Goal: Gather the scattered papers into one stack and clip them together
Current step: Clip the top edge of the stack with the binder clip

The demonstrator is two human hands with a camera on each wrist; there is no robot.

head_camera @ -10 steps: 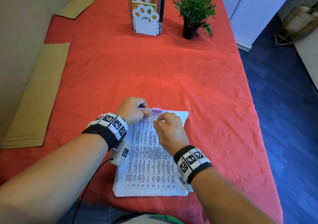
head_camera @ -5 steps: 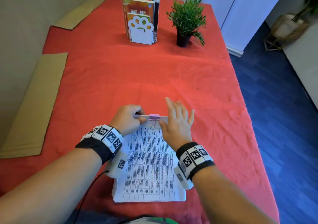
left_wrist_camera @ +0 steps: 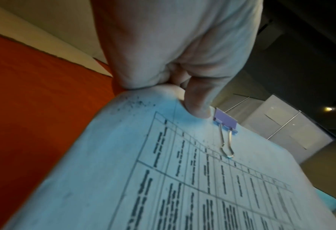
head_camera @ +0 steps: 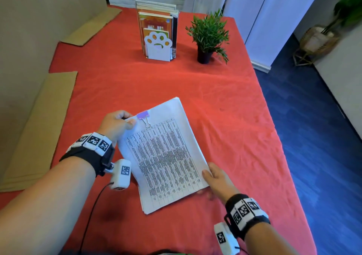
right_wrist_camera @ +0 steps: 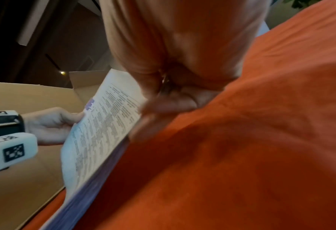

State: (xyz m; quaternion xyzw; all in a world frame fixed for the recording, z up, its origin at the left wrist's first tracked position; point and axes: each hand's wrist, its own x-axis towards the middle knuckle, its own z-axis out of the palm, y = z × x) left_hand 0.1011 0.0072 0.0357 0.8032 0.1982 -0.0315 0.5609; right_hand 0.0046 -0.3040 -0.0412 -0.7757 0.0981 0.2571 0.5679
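Note:
A stack of printed papers is turned at an angle over the red table, its near end towards me. A purple binder clip bites its far edge, wire handle folded flat on the top page. My left hand pinches the far left corner beside the clip, thumb on top. My right hand grips the near right edge, thumb on the page and fingers underneath. The left wrist view shows the thumb right next to the clip. The right wrist view shows the stack raised off the cloth.
A white paw-shaped bookend with books and a small potted plant stand at the table's far end. Cardboard sheets lie along the left side. The table's right edge drops to a blue floor.
My right hand left the clip and went to the stack's near right edge. The clip's handle now lies folded on the page. The stack has been turned clockwise and lifted.

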